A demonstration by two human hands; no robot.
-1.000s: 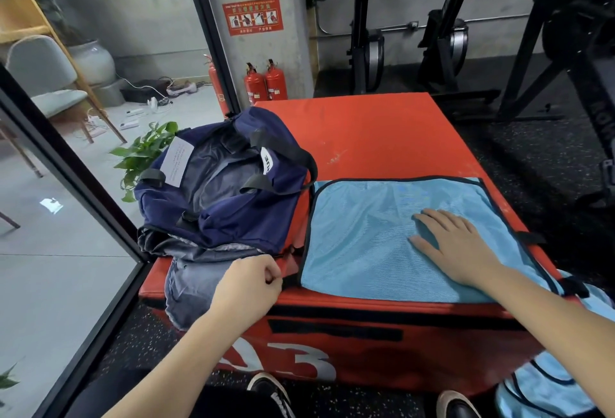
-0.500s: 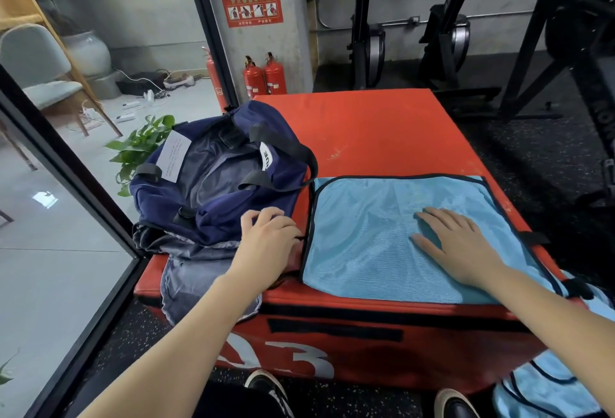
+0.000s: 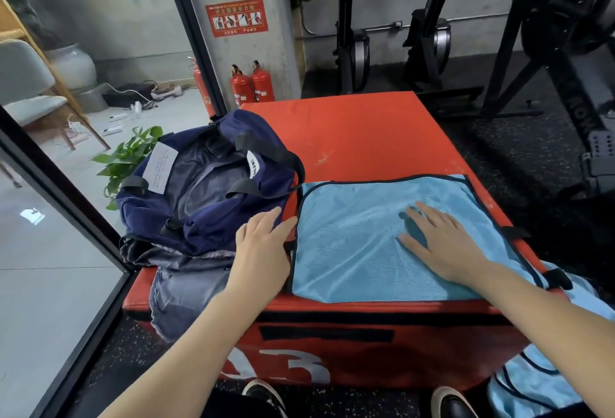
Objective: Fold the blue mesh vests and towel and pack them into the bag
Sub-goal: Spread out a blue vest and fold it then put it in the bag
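Vest (image 3: 366,251) partly beneath right hand (image 3: 446,244)

The vest (image 3: 382,241) under my right hand is light blue mesh with black edging. My bag (image 3: 213,191) is navy with black straps, a grey lining and a white label. The table (image 3: 359,138) is red-orange with white numerals on its near face. Two red extinguishers (image 3: 253,86) stand far left.
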